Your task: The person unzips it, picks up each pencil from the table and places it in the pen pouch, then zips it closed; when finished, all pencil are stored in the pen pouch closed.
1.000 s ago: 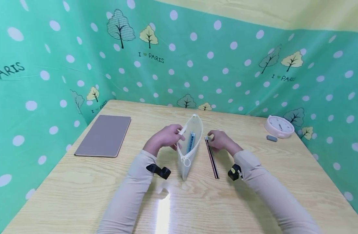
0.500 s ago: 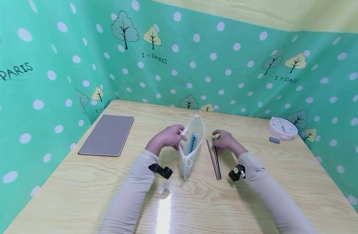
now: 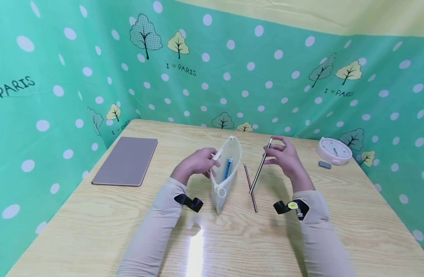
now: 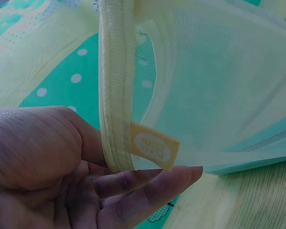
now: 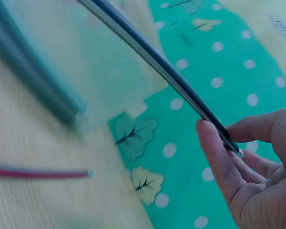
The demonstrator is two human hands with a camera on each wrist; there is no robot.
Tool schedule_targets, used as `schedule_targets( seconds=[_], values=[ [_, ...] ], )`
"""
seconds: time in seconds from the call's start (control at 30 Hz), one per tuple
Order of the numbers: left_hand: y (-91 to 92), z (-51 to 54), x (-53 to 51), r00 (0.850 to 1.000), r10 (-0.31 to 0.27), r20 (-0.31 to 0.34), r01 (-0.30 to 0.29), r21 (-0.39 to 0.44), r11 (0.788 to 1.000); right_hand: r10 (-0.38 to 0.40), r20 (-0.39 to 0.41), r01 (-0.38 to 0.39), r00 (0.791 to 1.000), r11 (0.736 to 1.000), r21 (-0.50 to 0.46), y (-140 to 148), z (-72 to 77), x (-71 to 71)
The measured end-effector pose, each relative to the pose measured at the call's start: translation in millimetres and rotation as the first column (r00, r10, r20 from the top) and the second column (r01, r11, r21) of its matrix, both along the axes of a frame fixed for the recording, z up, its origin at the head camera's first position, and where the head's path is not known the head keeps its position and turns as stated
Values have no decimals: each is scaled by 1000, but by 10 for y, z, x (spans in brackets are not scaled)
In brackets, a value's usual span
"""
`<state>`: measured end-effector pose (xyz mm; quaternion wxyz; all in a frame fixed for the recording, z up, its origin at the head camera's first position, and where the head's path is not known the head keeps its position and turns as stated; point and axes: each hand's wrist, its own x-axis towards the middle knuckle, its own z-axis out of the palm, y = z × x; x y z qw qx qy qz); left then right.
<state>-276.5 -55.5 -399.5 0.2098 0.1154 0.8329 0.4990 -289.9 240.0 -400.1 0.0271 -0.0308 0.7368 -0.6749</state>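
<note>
My left hand (image 3: 199, 161) pinches the zipped edge of an upright, see-through mesh pencil pouch (image 3: 217, 198), whose mouth gapes open. Its zipper band (image 4: 117, 90) runs between my thumb and fingers, beside a small yellow label (image 4: 155, 145). Several blue pencils (image 3: 226, 169) stand inside. Lifted off the table, a dark, silver-striped pencil (image 3: 260, 167) slants down toward the pouch. My right hand (image 3: 282, 156) pinches it near its upper end, fingertips around the shaft (image 5: 181, 88). A dark red pencil (image 3: 252, 200) lies on the table, right of the pouch.
A grey-mauve notebook (image 3: 127, 161) lies at the table's left. At the back right are a pink round clock (image 3: 334, 151) and a small grey eraser (image 3: 324, 165). A green dotted cloth (image 3: 184, 100) hangs behind the wooden table (image 3: 232, 246).
My right hand has picked up the dark pencil from beside the red one and raised it, moving back and right. The left hand keeps its hold on the pouch.
</note>
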Motion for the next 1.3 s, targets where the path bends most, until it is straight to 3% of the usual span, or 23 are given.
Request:
schedule_targets(
  seconds=[0.27,0.5,0.8,0.97,1.3],
  values=[
    [6,-14,-6,1000,1,-5,-1,-4,1000,-87,-70,72,994,978,-194,-106,75,118],
    [-12,24,10,1000,-2,-10,2,-11,1000,-176,-79,139,981,928,-345,-178,180,170],
    [31,2,13,1000,-5,-7,5,-9,1000,-291,-86,223,953,864,-451,-222,254,259],
    [25,5,18,1000,-7,-4,7,-8,1000,-313,-111,234,943,864,-447,-289,266,277],
    [24,13,22,1000,-8,-3,8,-15,1000,-317,-189,220,929,887,-406,-396,213,277]
  ],
)
